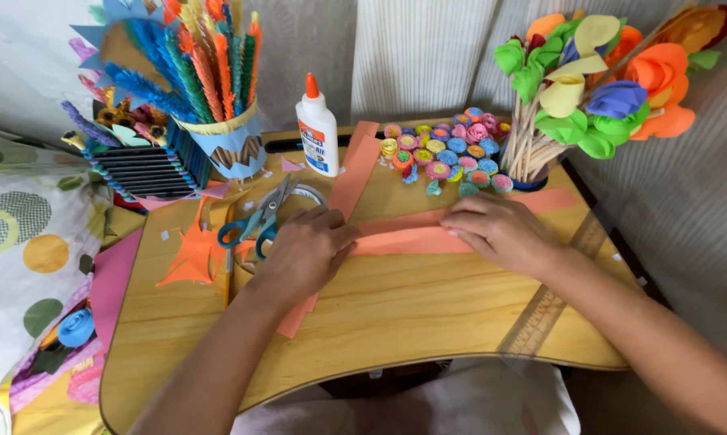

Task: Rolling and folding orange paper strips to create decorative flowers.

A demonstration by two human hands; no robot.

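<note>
Head view: both hands press flat, fingers spread, on an orange paper strip (412, 239) at the worktop's (396, 314) middle, grasping nothing. Left hand (303, 251) covers the strip's left end, right hand (500, 232) its right part. Scissors (259, 217) lie just beside the left hand; glue bottle (317, 129) and paper rolls (448, 153) stand near the far edge.

Head view of a small wooden lap table (396, 322), w/ a long orange paper strip (416, 238) lying across its middle. Left hand (303, 251) presses flat on the strip's left end, right hand (504, 232) flat on its right part, fingers spread. Just left of the strip lie blue-handled scissors (255, 221); behind it stand a white glue bottle (318, 129), a cluster of rolled paper rosettes (448, 153) & a jar of paper flowers (597, 80).
</note>
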